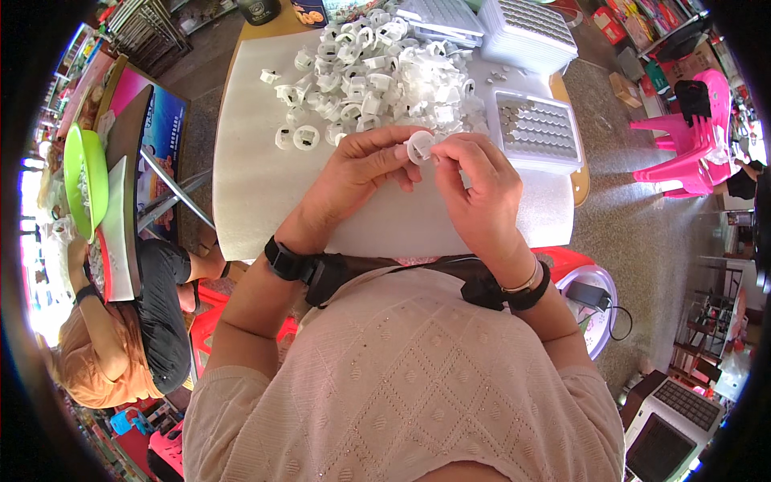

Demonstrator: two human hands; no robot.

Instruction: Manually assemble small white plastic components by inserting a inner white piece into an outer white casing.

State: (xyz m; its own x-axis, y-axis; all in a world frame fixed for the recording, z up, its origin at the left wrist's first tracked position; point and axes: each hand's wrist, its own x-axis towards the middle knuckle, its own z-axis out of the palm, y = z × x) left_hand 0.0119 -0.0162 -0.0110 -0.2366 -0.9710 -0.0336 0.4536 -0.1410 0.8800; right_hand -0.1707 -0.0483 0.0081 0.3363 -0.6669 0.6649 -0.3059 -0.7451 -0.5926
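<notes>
My left hand (pixel 363 165) and my right hand (pixel 478 189) meet over the white table sheet (pixel 257 185). Between their fingertips is a small white round plastic part (pixel 420 147); both hands pinch it, the left from the left side, the right from the right. Just beyond the hands lies a big heap of similar white plastic ring parts (pixel 377 72). A white tray of small grey discs (pixel 536 128) sits right of the hands, close to my right hand.
Stacked white trays (pixel 526 32) stand at the far right of the table. Another person in an orange top (pixel 104 353) sits at the left by a green bowl (pixel 84 177). Pink plastic chairs (pixel 691 136) stand at the right; a laptop (pixel 671 426) is lower right.
</notes>
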